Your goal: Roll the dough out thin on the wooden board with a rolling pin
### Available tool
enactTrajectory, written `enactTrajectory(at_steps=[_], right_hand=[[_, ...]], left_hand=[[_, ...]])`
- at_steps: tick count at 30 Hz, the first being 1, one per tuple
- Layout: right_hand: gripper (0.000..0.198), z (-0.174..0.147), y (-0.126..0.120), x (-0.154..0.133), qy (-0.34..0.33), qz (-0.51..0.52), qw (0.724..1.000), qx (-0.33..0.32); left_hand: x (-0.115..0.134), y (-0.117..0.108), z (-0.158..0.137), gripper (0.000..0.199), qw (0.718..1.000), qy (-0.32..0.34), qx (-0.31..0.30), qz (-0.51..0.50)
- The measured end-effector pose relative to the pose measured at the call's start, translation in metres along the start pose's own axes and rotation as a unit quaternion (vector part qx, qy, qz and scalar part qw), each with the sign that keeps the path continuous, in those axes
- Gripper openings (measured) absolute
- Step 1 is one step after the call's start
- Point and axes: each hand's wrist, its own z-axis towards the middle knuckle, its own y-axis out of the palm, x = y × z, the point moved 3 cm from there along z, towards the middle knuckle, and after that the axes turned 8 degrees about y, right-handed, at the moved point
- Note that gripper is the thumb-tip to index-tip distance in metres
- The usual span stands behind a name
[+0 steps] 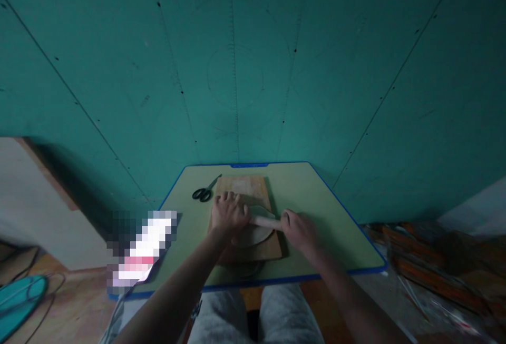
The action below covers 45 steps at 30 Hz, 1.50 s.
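Note:
A wooden board lies on the pale table, and a thin, pale round sheet of what looks like dough is spread on it. Across this sheet runs a light rolling pin. Its left end goes under my left hand, which is closed over it with the fingers bent toward the far side. At the other end, just past the board's right edge, my right hand is wrapped round the pin in a fist. Part of the sheet is hidden beneath my left hand.
Black-handled scissors lie left of the board. A bright, pixelated phone-like screen with a cable occupies the left side of the blue-edged table. A green wall rises directly behind it. Clutter covers the floor at right.

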Motion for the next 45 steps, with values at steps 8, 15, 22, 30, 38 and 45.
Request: enactTrajectory(at_steps=[8,15,22,30,38,45], right_hand=[[0.027,0.048,-0.011,0.007,-0.049,-0.061,0.991,-0.112],[0.033,0.082,-0.014,0.009,0.050,-0.007,0.994,-0.097],[0.043,0.104,-0.009,0.012,0.139,0.059,0.986,-0.067],[0.040,0.110,-0.016,0.010,0.164,0.128,0.978,-0.001],[0.040,0.095,-0.008,0.006,0.072,0.073,0.994,-0.028],[0.032,0.054,-0.004,-0.002,-0.045,0.013,0.998,-0.039]], left_hand=[[-0.005,0.010,0.022,0.038,0.996,0.032,-0.084,-0.002],[-0.009,0.015,0.047,0.039,0.995,0.010,-0.093,-0.022],[-0.018,0.025,0.072,0.042,0.993,-0.036,-0.107,-0.044],[-0.024,0.037,0.089,0.037,0.994,-0.063,-0.064,-0.058],[-0.018,0.027,0.064,0.040,0.996,-0.061,-0.034,-0.057],[-0.007,0.019,0.022,0.036,0.999,-0.002,0.012,-0.053]])
